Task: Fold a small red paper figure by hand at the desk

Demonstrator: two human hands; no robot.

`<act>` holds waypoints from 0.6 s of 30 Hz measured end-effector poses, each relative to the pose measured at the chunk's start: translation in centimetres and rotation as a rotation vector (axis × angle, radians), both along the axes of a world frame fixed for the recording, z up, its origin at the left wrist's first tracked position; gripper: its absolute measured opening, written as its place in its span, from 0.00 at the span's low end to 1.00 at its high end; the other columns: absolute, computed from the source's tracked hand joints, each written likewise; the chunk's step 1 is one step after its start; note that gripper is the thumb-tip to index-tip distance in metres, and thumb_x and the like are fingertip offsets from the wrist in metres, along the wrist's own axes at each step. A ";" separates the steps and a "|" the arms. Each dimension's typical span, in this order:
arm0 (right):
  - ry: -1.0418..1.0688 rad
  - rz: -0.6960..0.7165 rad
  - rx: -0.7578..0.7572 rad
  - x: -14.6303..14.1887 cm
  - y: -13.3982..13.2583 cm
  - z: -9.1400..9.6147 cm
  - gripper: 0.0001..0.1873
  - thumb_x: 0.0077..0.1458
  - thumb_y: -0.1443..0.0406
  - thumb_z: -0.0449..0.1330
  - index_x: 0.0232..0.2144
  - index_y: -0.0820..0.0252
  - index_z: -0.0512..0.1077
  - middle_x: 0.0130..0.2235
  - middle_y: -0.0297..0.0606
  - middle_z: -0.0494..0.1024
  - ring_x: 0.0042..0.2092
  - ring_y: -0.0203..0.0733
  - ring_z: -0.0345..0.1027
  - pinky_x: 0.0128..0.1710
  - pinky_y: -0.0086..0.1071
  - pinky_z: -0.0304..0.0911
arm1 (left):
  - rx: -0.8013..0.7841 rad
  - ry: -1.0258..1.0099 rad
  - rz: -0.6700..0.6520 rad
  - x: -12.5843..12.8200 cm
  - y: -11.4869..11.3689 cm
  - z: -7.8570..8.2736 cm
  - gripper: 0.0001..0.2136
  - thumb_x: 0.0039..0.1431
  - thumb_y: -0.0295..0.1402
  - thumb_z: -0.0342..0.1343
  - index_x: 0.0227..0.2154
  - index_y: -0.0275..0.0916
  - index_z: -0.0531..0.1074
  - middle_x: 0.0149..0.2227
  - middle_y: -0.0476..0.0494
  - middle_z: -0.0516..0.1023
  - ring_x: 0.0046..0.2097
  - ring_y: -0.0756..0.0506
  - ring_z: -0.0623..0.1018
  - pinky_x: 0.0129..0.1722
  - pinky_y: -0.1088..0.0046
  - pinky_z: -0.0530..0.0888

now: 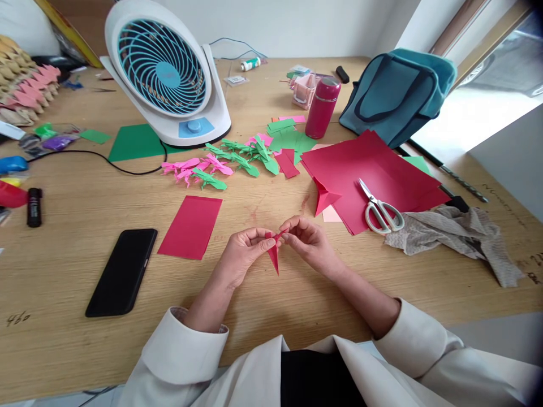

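Note:
A small red folded paper figure [274, 261] is held between both hands above the table, its long point hanging down. My left hand [246, 251] pinches its left side between thumb and fingers. On the other side, my right hand [311, 246] grips a thin upper part of it with thumb and forefinger. A flat red paper rectangle [189, 228] lies to the left of my hands. Beyond them is a group of folded green figures [246, 155] and pink figures [190, 168]. Another red folded piece [324, 196] rests against large red sheets [377, 169] at the right.
White-handled scissors [379, 209] lie on the red sheets, beside a grey cloth [453, 240]. A black phone [122, 272] and a marker [34, 207] are at left. Farther back stand a fan [165, 73], a red flask [323, 107] and a teal bag [394, 96].

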State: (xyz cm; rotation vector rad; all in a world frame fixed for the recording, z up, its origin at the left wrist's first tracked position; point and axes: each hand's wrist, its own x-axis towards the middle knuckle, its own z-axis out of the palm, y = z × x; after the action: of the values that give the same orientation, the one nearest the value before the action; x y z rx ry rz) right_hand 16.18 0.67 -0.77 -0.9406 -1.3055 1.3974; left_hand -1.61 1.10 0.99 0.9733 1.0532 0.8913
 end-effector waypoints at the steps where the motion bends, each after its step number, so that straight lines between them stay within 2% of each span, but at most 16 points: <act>1: 0.012 0.008 -0.008 0.0 0.0 0.1 0.15 0.57 0.53 0.64 0.37 0.57 0.69 0.33 0.35 0.74 0.35 0.37 0.70 0.38 0.34 0.66 | 0.001 0.000 -0.003 0.0 0.0 0.0 0.16 0.42 0.42 0.71 0.30 0.36 0.78 0.32 0.42 0.84 0.36 0.44 0.82 0.44 0.66 0.77; 6: 0.000 0.001 -0.026 -0.3 0.0 0.3 0.17 0.54 0.51 0.65 0.34 0.56 0.67 0.32 0.34 0.72 0.33 0.37 0.67 0.37 0.34 0.65 | 0.053 0.032 0.009 0.0 0.0 0.0 0.15 0.43 0.42 0.71 0.30 0.37 0.79 0.32 0.43 0.84 0.36 0.44 0.82 0.41 0.67 0.78; 14: -0.149 -0.004 0.080 0.0 -0.3 0.1 0.10 0.60 0.57 0.60 0.34 0.57 0.67 0.33 0.34 0.69 0.33 0.36 0.62 0.35 0.32 0.62 | 0.337 0.249 0.013 0.2 -0.3 -0.4 0.06 0.53 0.35 0.64 0.30 0.38 0.78 0.32 0.47 0.81 0.35 0.48 0.79 0.38 0.73 0.75; 18: -0.176 -0.040 0.059 -0.2 -0.3 0.0 0.12 0.58 0.55 0.61 0.33 0.57 0.67 0.32 0.34 0.69 0.32 0.37 0.62 0.35 0.32 0.61 | 0.439 0.330 0.013 0.2 -0.4 0.0 0.04 0.56 0.33 0.62 0.30 0.39 0.78 0.31 0.47 0.81 0.35 0.48 0.78 0.38 0.73 0.74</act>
State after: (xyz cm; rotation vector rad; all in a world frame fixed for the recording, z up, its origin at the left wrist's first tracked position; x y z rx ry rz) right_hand 16.01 0.33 -0.78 -1.0628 -1.4422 1.2610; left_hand -1.44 0.68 1.02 1.5207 1.1638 1.0181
